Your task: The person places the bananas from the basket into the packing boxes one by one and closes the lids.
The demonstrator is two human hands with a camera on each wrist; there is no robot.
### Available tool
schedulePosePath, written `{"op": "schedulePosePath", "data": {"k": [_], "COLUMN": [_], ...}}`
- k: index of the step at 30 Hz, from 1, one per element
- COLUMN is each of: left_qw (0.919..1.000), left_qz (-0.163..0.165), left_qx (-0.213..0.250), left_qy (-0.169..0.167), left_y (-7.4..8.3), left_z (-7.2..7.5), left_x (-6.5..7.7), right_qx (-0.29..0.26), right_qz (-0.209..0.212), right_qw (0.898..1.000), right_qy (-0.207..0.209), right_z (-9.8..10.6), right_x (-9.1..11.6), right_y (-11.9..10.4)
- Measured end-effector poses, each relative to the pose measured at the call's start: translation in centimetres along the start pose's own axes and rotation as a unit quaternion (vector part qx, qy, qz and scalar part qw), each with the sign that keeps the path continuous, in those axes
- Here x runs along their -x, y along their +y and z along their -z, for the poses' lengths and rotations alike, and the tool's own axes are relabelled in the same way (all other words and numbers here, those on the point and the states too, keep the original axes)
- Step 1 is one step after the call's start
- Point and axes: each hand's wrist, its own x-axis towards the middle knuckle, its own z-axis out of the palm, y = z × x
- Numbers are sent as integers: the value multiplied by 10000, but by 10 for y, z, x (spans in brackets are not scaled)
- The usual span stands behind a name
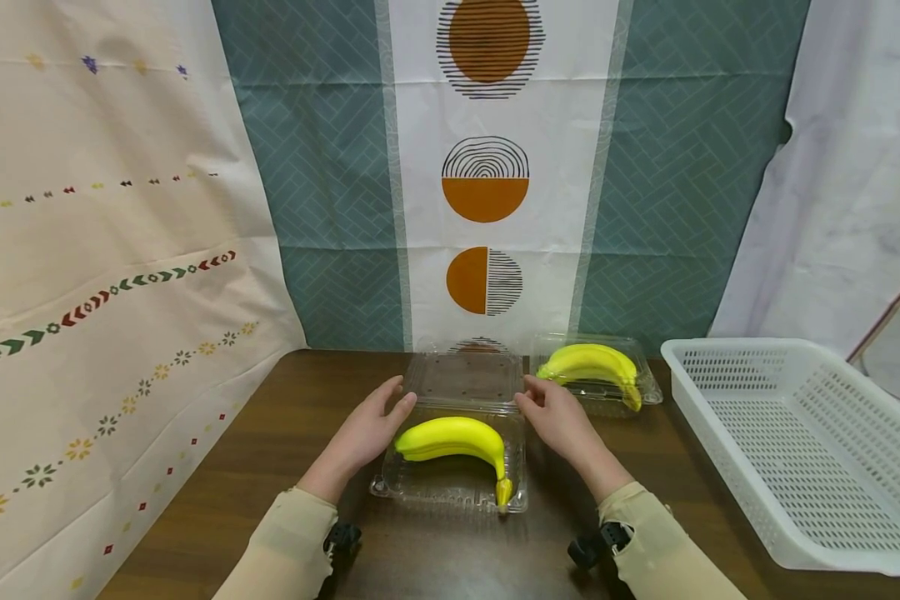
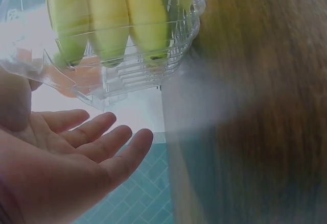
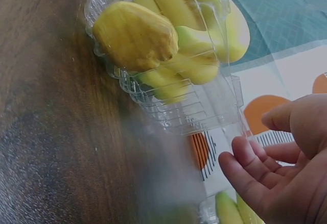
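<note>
A clear plastic clamshell box (image 1: 450,493) lies on the table with its lid (image 1: 465,379) tipped back toward the far side. Inside it sits a bunch of yellow bananas (image 1: 457,435), stem toward the near right corner; several bananas show in both wrist views. My left hand (image 1: 371,427) is at the left side by the hinge, its fingers (image 2: 110,157) extended and holding nothing. On the opposite side is my right hand (image 1: 562,417), close to the lid's right edge. Its fingers (image 3: 250,165) are loosely bent, with a gap to the thumb; whether they touch the lid is unclear.
Behind my right hand, a second clear box (image 1: 648,387) with bananas (image 1: 592,365) stands near the curtain. A white perforated basket (image 1: 757,467) occupies the table's right side. Patterned cloth (image 1: 337,208) hangs along the far edge of the wooden table (image 1: 450,558).
</note>
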Motion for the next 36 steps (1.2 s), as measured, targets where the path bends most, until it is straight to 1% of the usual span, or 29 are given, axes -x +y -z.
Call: {"op": "schedulePosePath", "data": {"k": [9, 20, 33, 36], "left_qw": [10000, 9999, 9999, 9999], "left_qz": [-33, -99, -155, -136], "left_qx": [20, 42, 62, 45], "left_qy": [16, 22, 11, 23], "left_y": [1, 2, 3, 3], "left_z": [0, 1, 1, 1], "left_x": [1, 1, 0, 0], "right_qx": [-63, -215, -151, -187], "right_qz": [-112, -59, 129, 116], "right_qw": [9999, 9996, 9994, 9992], "right_qy": [71, 167, 290, 322], "right_z": [2, 2, 1, 0], "right_x": [1, 3, 0, 0], "right_y": [-3, -3, 0, 0]}}
